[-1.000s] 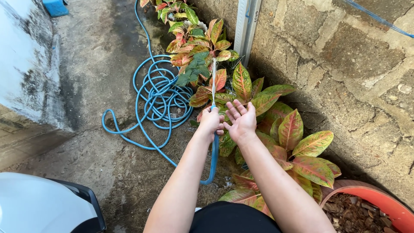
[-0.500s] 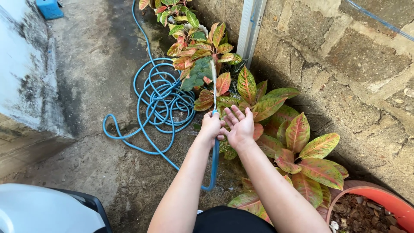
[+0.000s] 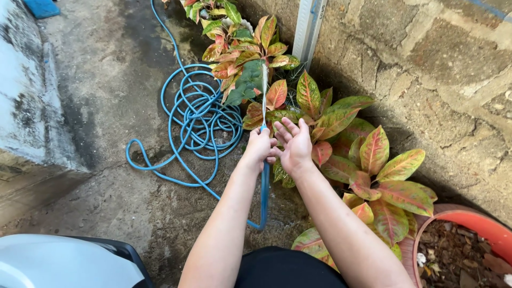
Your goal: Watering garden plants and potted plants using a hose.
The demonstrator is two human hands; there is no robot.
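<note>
My left hand (image 3: pixel 258 146) grips the end of a blue garden hose (image 3: pixel 197 114), which lies coiled on the wet concrete to the left. A thin stream of water (image 3: pixel 264 93) shoots from the hose end toward the plants. My right hand (image 3: pixel 293 144) is open right beside it, fingers spread, close to the stream at the hose end. Plants with red, yellow and green leaves (image 3: pixel 368 165) grow along the base of the stone wall, just beyond and below both hands.
A rough stone wall (image 3: pixel 426 69) runs along the right, with a pale vertical pipe (image 3: pixel 309 29) on it. An orange pot (image 3: pixel 469 234) with dry leaves sits at bottom right. A whitish wall (image 3: pixel 24 101) stands left, a grey-white object (image 3: pixel 58 264) at bottom left.
Both hands have stayed together at the hose end, drifting slightly right and down in the view. The water stream keeps running toward the plants.
</note>
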